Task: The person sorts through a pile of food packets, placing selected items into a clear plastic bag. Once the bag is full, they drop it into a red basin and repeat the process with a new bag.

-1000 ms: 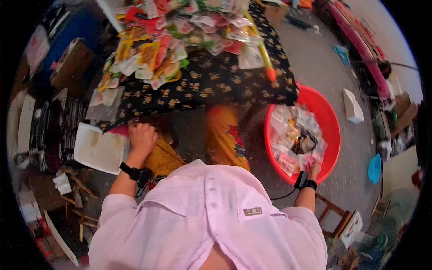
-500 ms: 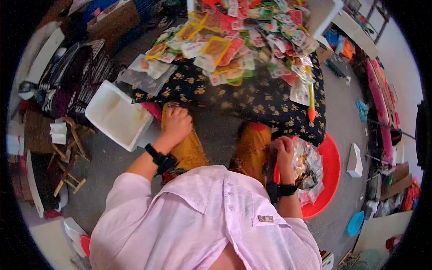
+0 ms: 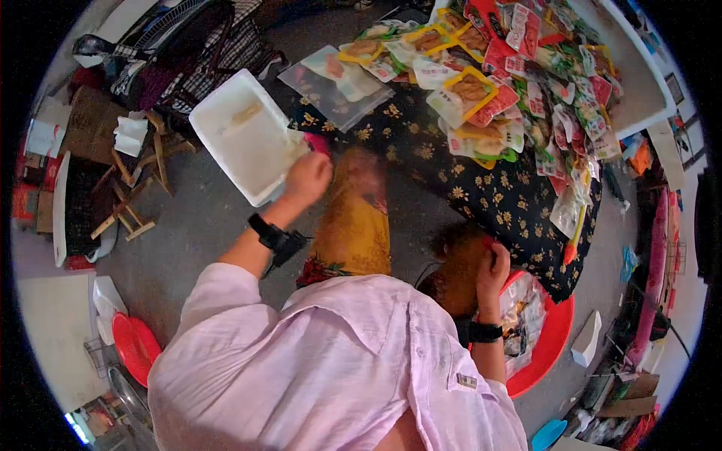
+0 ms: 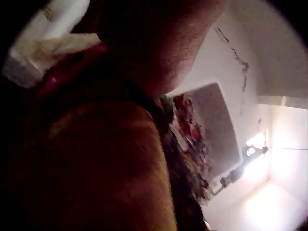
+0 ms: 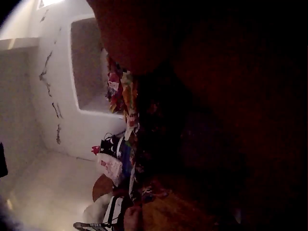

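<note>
My left hand (image 3: 308, 179) hangs beside the left knee of the mustard-yellow trousers (image 3: 350, 233), fingers loosely curled, close to a pink thing (image 3: 319, 143) at the cloth's edge. Nothing shows in it. On the other side, my right hand (image 3: 492, 274) is held by the right knee, between the flowered cloth and the red tub (image 3: 556, 353), its fingers loosely bent and seemingly holding nothing. Clear plastic wrappers (image 3: 523, 316) lie in the tub. A heap of food packets (image 3: 489, 94) covers the far part of the dark flowered cloth (image 3: 421, 158). Both wrist views are very dark.
A white foam box (image 3: 242, 135) stands on the floor at the left, next to a clear plastic bag (image 3: 335, 90) on the cloth's corner. A yellow stick with an orange tip (image 3: 575, 233) lies on the cloth. Wooden stools (image 3: 139, 173) stand further left.
The head view has swung round to the left. My right hand has come up out of the red tub to the knee; my left hand has shifted off the left knee to its side.
</note>
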Tool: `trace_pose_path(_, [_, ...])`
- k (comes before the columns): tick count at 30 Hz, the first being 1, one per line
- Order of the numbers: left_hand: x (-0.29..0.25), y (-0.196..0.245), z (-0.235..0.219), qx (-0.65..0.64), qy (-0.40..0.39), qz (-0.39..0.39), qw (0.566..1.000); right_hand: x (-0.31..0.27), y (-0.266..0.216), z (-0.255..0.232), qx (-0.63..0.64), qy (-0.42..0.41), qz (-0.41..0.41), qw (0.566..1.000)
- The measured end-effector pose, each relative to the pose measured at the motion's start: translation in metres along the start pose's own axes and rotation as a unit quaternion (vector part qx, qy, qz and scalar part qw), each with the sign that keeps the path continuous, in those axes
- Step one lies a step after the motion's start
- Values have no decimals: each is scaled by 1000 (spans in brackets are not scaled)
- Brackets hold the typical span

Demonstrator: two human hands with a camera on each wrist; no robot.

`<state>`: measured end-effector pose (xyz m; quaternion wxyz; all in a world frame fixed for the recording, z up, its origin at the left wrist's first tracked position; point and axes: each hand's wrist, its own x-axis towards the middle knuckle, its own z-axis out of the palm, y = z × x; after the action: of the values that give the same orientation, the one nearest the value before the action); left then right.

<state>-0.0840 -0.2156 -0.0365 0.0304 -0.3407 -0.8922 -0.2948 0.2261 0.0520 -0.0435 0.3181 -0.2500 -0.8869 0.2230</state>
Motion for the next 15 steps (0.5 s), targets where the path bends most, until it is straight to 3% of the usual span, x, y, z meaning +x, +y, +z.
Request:
trace_pose_path(2, [4, -48, 1, -9, 69, -87, 994, 3, 0, 0, -18, -11, 1, 1000])
trace_pose_path(4, [2, -109, 9, 43, 87, -114, 989, 5, -3, 0, -27, -7, -2, 1000])
trace_pose_path(8, [-14, -187, 26, 107, -11, -252, 962, 3, -1, 0, -24, -13, 9, 1000])
trace_pose_path(9, [-17, -199, 33, 117, -35, -279, 952, 3, -1, -1, -29, -15, 7, 999])
trace_pose_path(12, [-25, -235, 59, 163, -43, -241, 956, 7, -8, -2, -46, -21, 2, 999])
trace_pose_path(15, [-20, -207, 43, 206, -157, -243, 935, 13, -16, -2, -51, -26, -3, 998])
